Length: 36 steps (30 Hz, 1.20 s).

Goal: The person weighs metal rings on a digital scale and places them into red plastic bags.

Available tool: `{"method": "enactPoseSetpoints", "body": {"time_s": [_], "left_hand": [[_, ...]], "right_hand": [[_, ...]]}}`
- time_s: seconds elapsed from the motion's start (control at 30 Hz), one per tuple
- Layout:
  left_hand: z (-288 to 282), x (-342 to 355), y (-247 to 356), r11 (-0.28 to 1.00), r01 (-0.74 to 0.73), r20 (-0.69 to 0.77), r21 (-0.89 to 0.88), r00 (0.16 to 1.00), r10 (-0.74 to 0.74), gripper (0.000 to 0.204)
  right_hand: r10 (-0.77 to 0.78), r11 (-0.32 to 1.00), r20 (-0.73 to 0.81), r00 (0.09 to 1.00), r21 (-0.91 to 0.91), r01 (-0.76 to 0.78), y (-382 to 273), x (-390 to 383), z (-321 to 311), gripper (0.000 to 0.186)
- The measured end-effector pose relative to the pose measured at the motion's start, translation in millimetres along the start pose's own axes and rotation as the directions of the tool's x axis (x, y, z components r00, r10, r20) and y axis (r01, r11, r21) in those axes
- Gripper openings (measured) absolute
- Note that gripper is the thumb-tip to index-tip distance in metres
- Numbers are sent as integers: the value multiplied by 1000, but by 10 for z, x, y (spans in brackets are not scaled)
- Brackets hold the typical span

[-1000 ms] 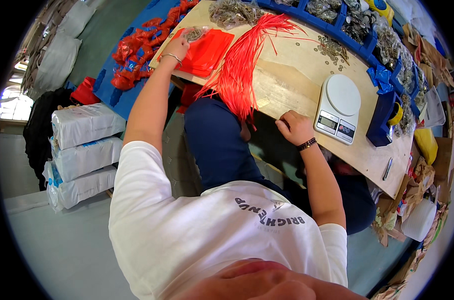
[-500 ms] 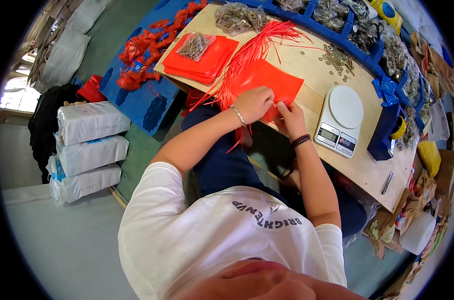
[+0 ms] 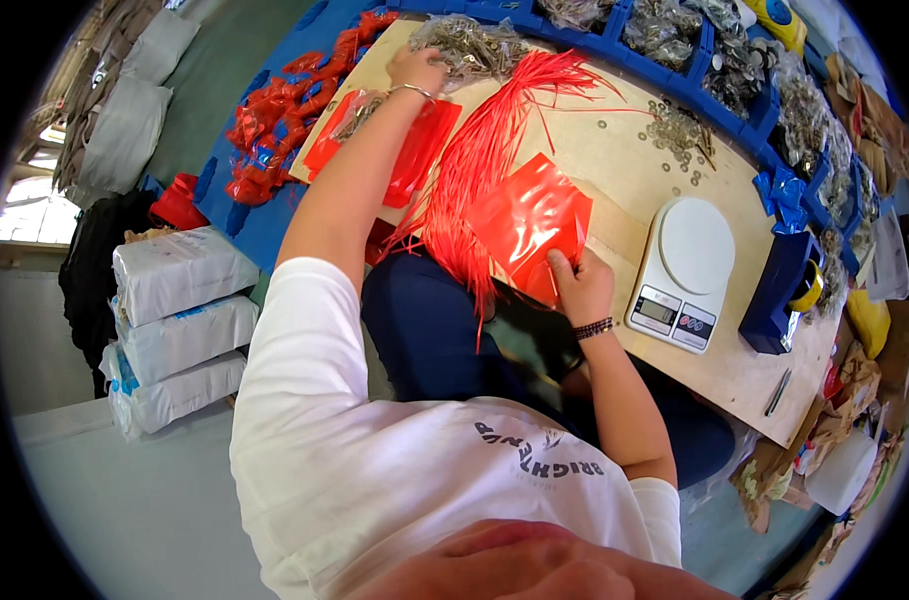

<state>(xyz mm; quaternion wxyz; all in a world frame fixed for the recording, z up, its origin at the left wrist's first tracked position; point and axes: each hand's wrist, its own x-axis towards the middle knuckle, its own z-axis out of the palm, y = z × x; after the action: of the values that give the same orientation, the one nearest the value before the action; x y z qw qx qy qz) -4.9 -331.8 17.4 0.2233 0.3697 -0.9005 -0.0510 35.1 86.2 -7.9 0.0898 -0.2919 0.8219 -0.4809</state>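
Red plastic sheet (image 3: 535,215): tilted over near edge of wooden table (image 3: 625,215), left corner across bundle of red strips (image 3: 465,190), near corner out toward the lap. Cannot tell if single sheet or flat bag.

Right hand (image 3: 587,285): closed in a pinch on the sheet's lower right part, thumb on top face, other fingers mostly hidden underneath. One visible hold only, so could pivot or slip lapward with a loosened thumb. Could also crease at the pinch.

Strips right against that left corner: could catch and come along with any pull on the sheet. Loose ends over the table edge, so snagging on the leg (image 3: 425,320) possible too.

Left hand (image 3: 417,72): out at far left of table, right beside clear bag of metal parts (image 3: 475,48). Fingers part-curled, tips not clearly visible; cannot tell if gripping or merely touching. Thin film, loose contents: could tear or spill with a hard tug.

Left forearm (image 3: 350,190): over stack of red sheets (image 3: 430,150) and small clear packet (image 3: 360,115). Could drag the packet or fan out the stack on a low sweep.

Farther right: loose metal rings (image 3: 680,130), could mix with any spill. White scale (image 3: 683,270) near right hand, could take a knock from a wide wrist swing.
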Motion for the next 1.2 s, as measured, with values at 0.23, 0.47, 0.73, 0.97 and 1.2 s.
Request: {"method": "enactPoseSetpoints", "body": {"time_s": [0.23, 0.47, 0.73, 0.97, 1.2], "left_hand": [[229, 478, -113, 800, 167, 97, -576, 986, -136, 27], [-476, 489, -297, 710, 142, -128, -690, 941, -313, 18], [-1015, 49, 502, 457, 55, 102, -888, 992, 78, 21], [-700, -767, 2373, 215, 202, 283, -956, 836, 470, 9], [-196, -1604, 3256, 341, -16, 275, -940, 555, 785, 11]], "right_hand": [[-1, 994, 2, 1000, -105, 1, -30, 16, -48, 41], [-5, 999, 15, 1000, -39, 6, -135, 3, -18, 38], [-30, 989, 108, 994, -139, 45, -171, 48, -85, 38], [-59, 988, 72, 996, -136, 68, -79, 25, -116, 38], [-49, 969, 102, 994, -236, 72, -55, 1, -1, 39]]}}
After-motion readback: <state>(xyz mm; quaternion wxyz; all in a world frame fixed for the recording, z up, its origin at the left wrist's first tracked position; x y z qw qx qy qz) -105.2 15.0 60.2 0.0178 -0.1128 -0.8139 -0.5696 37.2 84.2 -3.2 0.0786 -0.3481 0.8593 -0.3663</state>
